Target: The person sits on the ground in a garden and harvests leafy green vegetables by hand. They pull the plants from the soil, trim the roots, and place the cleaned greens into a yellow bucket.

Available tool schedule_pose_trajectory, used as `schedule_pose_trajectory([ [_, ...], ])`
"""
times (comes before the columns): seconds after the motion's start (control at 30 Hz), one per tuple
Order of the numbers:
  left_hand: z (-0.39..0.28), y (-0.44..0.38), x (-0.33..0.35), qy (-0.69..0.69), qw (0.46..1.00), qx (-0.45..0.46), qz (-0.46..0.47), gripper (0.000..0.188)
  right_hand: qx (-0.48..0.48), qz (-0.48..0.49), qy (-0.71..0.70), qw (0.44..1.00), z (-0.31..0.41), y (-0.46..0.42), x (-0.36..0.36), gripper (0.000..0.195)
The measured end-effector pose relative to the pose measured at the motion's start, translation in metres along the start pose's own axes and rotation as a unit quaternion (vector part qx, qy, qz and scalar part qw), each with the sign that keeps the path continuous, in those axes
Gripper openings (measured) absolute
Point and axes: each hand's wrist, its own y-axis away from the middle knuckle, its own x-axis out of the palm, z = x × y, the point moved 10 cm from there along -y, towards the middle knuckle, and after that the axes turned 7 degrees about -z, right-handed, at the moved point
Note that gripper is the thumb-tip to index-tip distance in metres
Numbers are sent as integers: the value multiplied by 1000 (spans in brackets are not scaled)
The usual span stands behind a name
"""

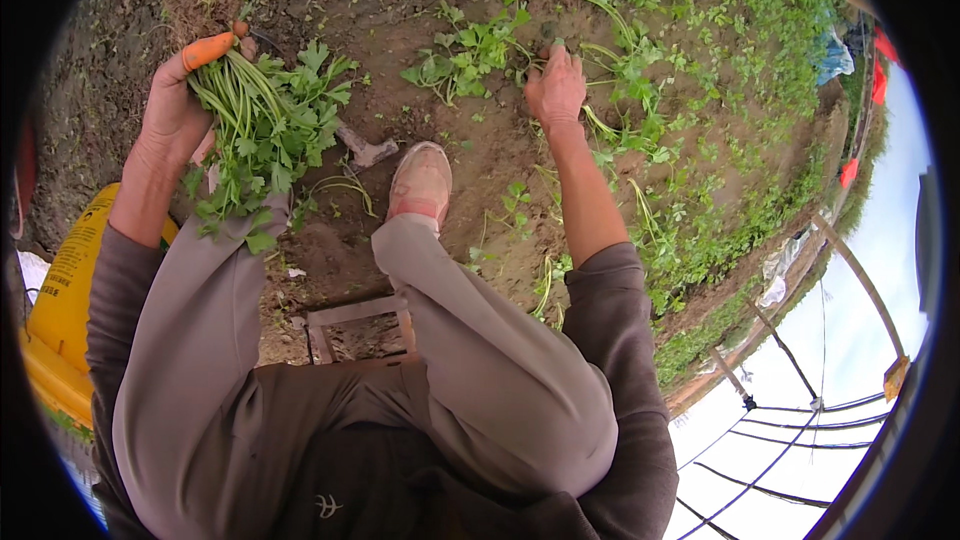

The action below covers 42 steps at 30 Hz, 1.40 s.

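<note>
My left hand [171,109], with an orange finger cover [207,51] on the thumb, grips a bunch of leafy celery-like greens [251,109]. The stems lie under the thumb, and the roots [201,15] stick out beyond it. Its leaves hang over my knee. Over on the right, my right hand [559,88] is low at the soil, fingers curled down beside the stems of a green plant [480,52]. Its fingertips are partly hidden, so whether they pinch a stem is unclear. Other loose-stemmed greens [630,64] lie just right of that hand.
A short wooden handle [367,150] lies by my shoe [421,180]. Beneath me is a low stool frame [360,313]. A yellow plastic container [71,292] bearing writing stands at left. Dense greens [757,67] grow at right, beyond them poles [862,281] and plastic film [781,270].
</note>
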Motion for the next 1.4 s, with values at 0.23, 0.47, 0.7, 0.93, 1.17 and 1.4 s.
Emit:
schedule_pose_trajectory([
  [0.23,6,4,18,-7,1000,-20,21,35,0,61,-28,998,-13,-10,17,37],
  [0.47,15,1,28,-17,998,-43,52,34,34,70,-57,995,-9,-11,12,44],
  [0.7,39,6,60,-68,991,-61,93,34,55,122,24,991,-23,-16,14,36],
  [0.93,61,5,43,-46,992,-94,73,28,73,79,-488,866,175,41,-93,18],
  [1.17,63,6,49,-61,989,-84,102,21,-50,44,-431,900,232,53,-96,17],
  [1.4,65,-1,39,-45,991,-109,62,36,141,168,-704,676,194,58,-77,12],
])
